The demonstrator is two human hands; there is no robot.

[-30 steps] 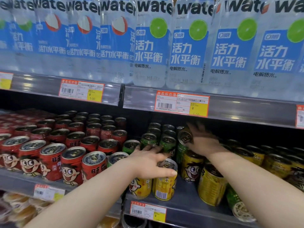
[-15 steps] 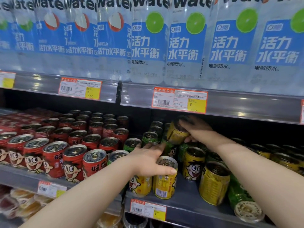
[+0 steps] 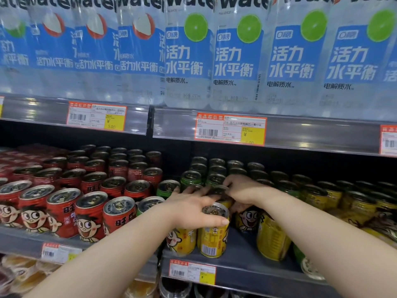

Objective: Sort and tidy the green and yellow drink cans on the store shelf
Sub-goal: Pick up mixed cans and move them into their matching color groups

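Note:
On the middle shelf two yellow cans stand at the front, one with a barcode and one to its left. My left hand rests on their tops, fingers spread straight back, thumb across the barcode can's rim. Just behind, my right hand grips a yellow can by its top, low among the others. Green cans stand in rows behind both hands. More yellow cans fill the right side, and another yellow one stands under my right forearm.
Red cans crowd the shelf's left half. A green can lies on its side at the front right. Large water bottles line the upper shelf, whose rail carries price tags. Packaged goods show on the shelf below.
My right hand lifted a yellow can out of the back rows, then brought it forward and down behind the front yellow cans. My left hand stayed on the front cans.

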